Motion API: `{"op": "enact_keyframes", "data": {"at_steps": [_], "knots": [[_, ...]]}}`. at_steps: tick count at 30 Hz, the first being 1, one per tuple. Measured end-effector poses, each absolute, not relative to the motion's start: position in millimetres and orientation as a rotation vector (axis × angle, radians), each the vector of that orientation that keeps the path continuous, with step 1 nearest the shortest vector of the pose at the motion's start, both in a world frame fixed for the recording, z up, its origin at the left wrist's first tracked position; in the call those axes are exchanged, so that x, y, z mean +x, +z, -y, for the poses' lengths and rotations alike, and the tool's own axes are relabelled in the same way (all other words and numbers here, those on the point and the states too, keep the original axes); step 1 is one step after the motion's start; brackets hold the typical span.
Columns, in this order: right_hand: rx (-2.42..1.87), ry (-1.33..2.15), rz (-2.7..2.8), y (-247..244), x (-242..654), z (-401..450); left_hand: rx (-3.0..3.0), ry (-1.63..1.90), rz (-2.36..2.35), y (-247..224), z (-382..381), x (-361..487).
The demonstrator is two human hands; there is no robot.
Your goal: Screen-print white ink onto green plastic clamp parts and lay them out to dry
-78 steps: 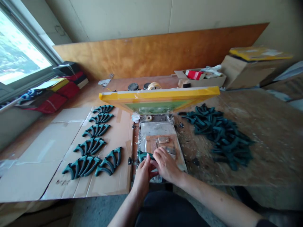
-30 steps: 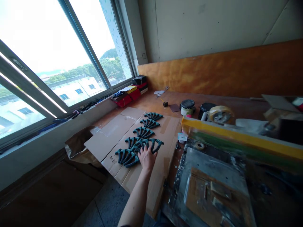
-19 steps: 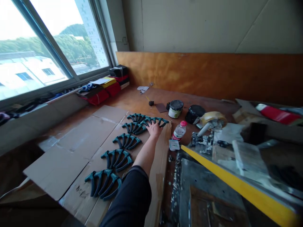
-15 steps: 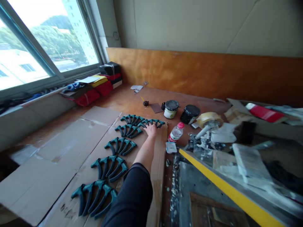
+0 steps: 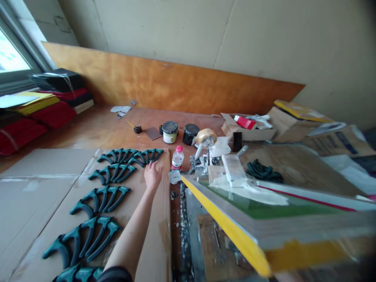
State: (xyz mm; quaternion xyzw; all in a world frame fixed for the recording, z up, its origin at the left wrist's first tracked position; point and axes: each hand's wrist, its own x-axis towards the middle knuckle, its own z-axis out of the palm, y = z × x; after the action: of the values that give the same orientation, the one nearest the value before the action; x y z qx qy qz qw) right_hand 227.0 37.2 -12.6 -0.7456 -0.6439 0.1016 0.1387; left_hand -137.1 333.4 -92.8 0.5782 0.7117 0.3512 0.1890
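My left hand (image 5: 152, 176) reaches over the cardboard with fingers apart and nothing visible in it. Just beyond its fingertips lies the far right group of teal, curved, handle-like pieces (image 5: 144, 156). More of these pieces lie in fanned groups down the cardboard sheet (image 5: 151, 239), to the left of my arm. A blurred skin-toned patch, seemingly my right hand (image 5: 289, 276), shows at the bottom edge below the yellow-edged screen frame (image 5: 226, 223). Its fingers are hidden. The frame is tilted up over a grey, paint-spotted board.
A red-capped bottle (image 5: 178, 158) stands right of the cardboard, with a jar (image 5: 170, 132) and a black tub (image 5: 190, 134) behind. A loose heap of teal pieces (image 5: 264, 171) lies at the right, before open boxes (image 5: 249, 133). Red bundles (image 5: 53, 113) sit at the left.
The view has turned right. My left hand has drawn back slightly from the far teal pieces, its thumb now apart. The skin-toned patch has appeared below the frame.
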Motion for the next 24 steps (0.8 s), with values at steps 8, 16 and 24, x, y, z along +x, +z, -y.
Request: {"op": "enact_keyframes", "data": {"at_steps": [8,16,24], "knots": [[-1.454,0.356,2.275,-53.6,200.8,-60.6,1.316,1.303,-1.695,-23.5,-194.1,-111.8],[-1.156,0.187,2.450,-67.2,217.2,-62.1,1.123,1.717,-1.366,85.1,-122.9,-72.4],[-0.949,0.117,2.689,-60.7,201.1,-60.9,1.068,1.642,-1.236,128.0,-113.7,-50.2]]}}
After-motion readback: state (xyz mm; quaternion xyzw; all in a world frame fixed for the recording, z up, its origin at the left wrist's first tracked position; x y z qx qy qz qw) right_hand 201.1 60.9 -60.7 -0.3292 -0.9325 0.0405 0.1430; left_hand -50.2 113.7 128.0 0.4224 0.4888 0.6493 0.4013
